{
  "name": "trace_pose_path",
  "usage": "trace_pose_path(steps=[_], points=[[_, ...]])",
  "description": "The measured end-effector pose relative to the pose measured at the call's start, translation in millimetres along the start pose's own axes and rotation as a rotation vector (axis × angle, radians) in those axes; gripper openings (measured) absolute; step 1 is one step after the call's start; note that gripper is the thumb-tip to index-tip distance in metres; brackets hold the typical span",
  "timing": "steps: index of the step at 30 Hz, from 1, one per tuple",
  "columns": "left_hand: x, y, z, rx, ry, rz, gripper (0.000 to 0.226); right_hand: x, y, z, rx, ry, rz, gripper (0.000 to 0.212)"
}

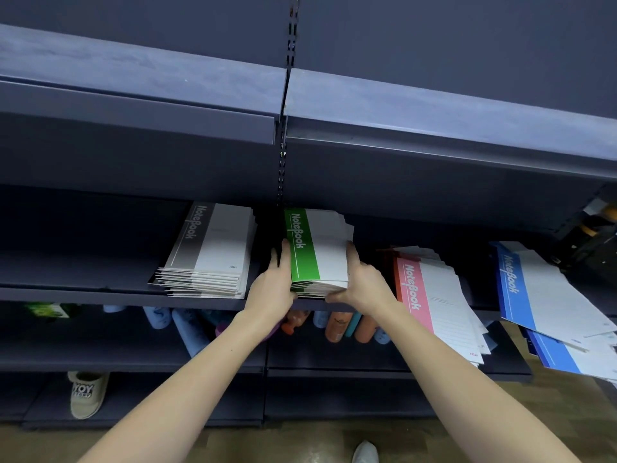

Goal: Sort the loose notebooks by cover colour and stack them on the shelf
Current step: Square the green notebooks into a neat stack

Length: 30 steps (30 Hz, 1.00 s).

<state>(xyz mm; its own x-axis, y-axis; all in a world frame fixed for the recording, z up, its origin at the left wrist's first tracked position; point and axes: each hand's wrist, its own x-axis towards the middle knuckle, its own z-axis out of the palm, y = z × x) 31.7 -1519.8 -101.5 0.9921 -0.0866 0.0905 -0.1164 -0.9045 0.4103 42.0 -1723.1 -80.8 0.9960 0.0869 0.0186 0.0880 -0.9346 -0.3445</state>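
Notebooks with green covers (315,252) sit in a stack at the centre of the dark shelf (100,294), and you have it between both hands. Your left hand (272,285) lies flat along the stack's 9 o'clock side, fingers straight, thumb hooked under the front corner. Your right hand (360,279) presses the 3 o'clock side the same way, thumb at the front edge. At 9 o'clock from the green stack, apart from it, a grey stack (208,259) lies squared. At 3 o'clock, pink notebooks (434,302) spill over the shelf edge, fanned and untidy; farther out at 3 o'clock, blue notebooks (547,302) overhang too. At 6 o'clock, on the shelf below, coloured bottles (337,325) lie. A tan shoe (87,394) sits at 7 o'clock.
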Motion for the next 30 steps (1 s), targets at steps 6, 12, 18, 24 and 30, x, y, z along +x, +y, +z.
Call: trace_pose_path(steps=[6,12,18,24,30], points=[[23,1,8,-0.044,0.033,-0.013,0.117,20,4,-2,0.132,0.02,0.018,0.134],[48,-8,12,-0.138,0.051,0.019,0.125,29,7,6,0.264,0.07,0.018,0.129],[81,-4,7,-0.131,0.016,0.005,0.126,62,7,1,0.174,0.008,0.032,0.131],[89,0,12,-0.178,0.036,-0.012,0.124,66,11,6,0.133,0.067,0.09,0.124],[67,-11,18,-0.578,0.082,-0.05,0.131,48,20,17,0.532,0.118,0.142,0.125]])
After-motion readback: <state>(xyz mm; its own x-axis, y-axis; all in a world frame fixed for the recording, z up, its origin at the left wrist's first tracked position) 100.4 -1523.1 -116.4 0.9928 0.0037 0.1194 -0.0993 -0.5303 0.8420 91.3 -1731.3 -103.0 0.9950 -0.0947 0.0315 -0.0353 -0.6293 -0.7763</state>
